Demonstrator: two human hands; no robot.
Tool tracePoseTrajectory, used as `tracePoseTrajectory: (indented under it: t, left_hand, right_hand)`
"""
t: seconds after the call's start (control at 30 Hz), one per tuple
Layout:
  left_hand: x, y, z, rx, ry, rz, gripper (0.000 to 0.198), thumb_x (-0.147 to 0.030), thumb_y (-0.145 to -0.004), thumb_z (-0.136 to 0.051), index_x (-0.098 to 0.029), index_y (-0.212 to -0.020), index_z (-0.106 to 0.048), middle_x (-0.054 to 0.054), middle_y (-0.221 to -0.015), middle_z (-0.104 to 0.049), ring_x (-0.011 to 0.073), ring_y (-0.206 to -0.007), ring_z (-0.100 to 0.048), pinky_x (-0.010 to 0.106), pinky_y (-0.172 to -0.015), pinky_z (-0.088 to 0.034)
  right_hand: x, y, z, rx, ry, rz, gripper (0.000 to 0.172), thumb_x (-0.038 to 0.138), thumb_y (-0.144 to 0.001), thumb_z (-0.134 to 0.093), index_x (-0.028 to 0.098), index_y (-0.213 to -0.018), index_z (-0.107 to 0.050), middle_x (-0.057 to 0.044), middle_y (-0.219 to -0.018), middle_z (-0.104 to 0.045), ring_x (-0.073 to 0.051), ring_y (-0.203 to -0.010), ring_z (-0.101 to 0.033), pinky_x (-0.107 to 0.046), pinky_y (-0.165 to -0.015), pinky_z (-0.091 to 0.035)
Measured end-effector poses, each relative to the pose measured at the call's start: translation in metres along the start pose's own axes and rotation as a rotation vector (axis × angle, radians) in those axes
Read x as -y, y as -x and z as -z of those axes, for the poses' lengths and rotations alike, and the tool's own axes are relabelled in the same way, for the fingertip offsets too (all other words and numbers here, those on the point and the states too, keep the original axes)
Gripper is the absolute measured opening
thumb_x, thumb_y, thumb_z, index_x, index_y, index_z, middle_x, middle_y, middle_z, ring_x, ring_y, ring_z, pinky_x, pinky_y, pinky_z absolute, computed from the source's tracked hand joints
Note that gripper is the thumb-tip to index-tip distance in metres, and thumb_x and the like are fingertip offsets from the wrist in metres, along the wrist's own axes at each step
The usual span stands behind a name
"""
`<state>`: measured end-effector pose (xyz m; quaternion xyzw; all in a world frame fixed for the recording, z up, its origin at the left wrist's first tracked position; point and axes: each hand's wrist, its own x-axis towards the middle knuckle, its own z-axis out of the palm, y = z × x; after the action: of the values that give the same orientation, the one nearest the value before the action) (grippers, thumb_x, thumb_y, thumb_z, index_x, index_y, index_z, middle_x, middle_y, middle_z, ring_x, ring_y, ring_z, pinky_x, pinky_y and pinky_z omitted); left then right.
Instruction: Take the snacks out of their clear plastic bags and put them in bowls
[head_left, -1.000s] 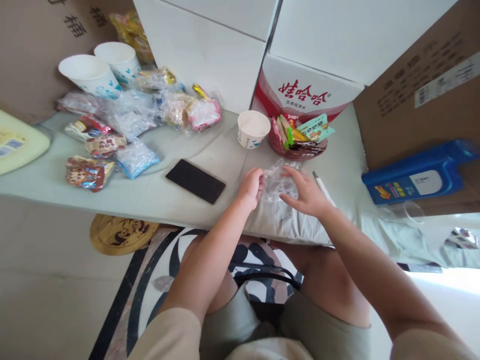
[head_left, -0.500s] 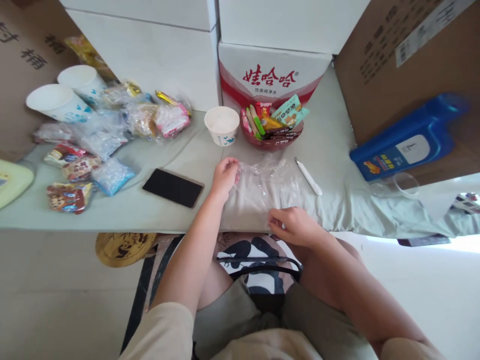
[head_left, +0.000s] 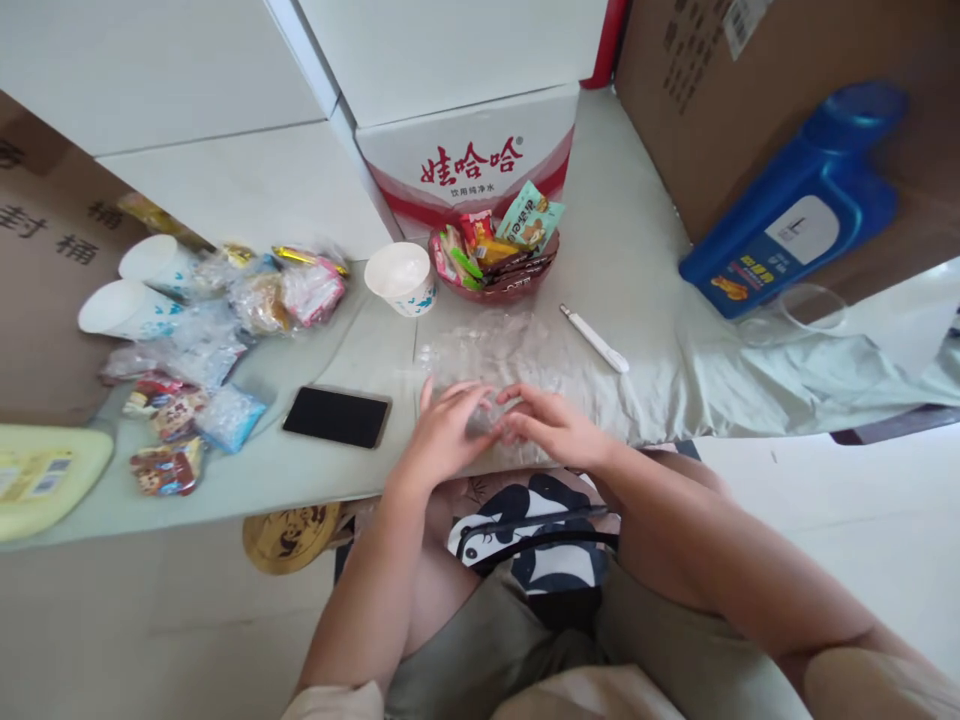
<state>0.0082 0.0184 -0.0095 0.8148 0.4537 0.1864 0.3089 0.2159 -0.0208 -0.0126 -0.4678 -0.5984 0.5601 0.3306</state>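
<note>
A crinkled clear plastic bag [head_left: 487, 345] lies flat on the cloth in front of me, its near edge bunched between my hands. My left hand [head_left: 448, 432] has its fingers curved over that edge, with one finger raised. From the other side my right hand [head_left: 551, 425] grips the same bunched plastic, its fingertips nearly meeting those of the left. Just beyond the bag stand a white paper cup [head_left: 403, 282] and a dark red bowl [head_left: 495, 288] of wrapped snacks. To the right of the bag rests a white pen-shaped cutter [head_left: 596, 340].
A black phone [head_left: 336, 417] lies to the left. Further left are wrapped snacks [head_left: 169, 465] and two tipped paper cups [head_left: 131, 312]. A blue bottle [head_left: 795, 215] leans against a brown carton [head_left: 720, 100], beside a clear plastic cup [head_left: 814, 310]. White boxes [head_left: 465, 165] line the back.
My left hand has come back toward me from the bag's far left corner, and both hands now meet at its near edge. The view has turned and shifted.
</note>
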Motion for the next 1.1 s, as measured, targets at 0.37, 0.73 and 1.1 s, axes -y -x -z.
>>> tracePoseTrajectory:
  t: [0.37, 0.73, 1.1]
  left_hand:
    - [0.044, -0.016, 0.008, -0.367, 0.791, 0.218, 0.04, -0.045, -0.069, -0.08, -0.022, -0.065, -0.047, -0.004, -0.065, -0.058, 0.0167, -0.073, -0.066, 0.031, -0.081, -0.05]
    - [0.058, -0.022, 0.01, -0.653, 1.048, 0.225, 0.05, -0.047, -0.058, -0.09, -0.019, -0.063, -0.049, -0.003, -0.064, -0.063, 0.0095, -0.06, -0.061, 0.023, -0.064, -0.048]
    - [0.052, -0.021, 0.011, -0.604, 1.051, 0.173, 0.048, -0.04, -0.07, -0.084, -0.023, -0.074, -0.039, -0.011, -0.048, -0.048, 0.0053, -0.037, -0.041, 0.016, -0.04, -0.03]
  right_hand:
    - [-0.038, -0.004, 0.062, -0.015, 0.757, 0.292, 0.04, 0.022, -0.076, -0.061, 0.019, -0.116, -0.066, -0.015, -0.128, -0.069, -0.033, -0.125, -0.061, -0.056, -0.109, -0.04]
    - [-0.021, 0.008, 0.063, -0.58, -0.074, 0.225, 0.031, 0.052, -0.083, -0.073, 0.023, -0.08, -0.062, 0.002, -0.064, -0.067, -0.016, -0.064, -0.068, -0.031, -0.066, -0.053]
    - [-0.021, -0.005, 0.059, -0.797, -0.147, 0.154, 0.041, 0.062, -0.085, -0.066, 0.025, -0.087, -0.048, 0.013, -0.047, -0.042, -0.008, -0.035, -0.044, -0.021, -0.039, -0.035]
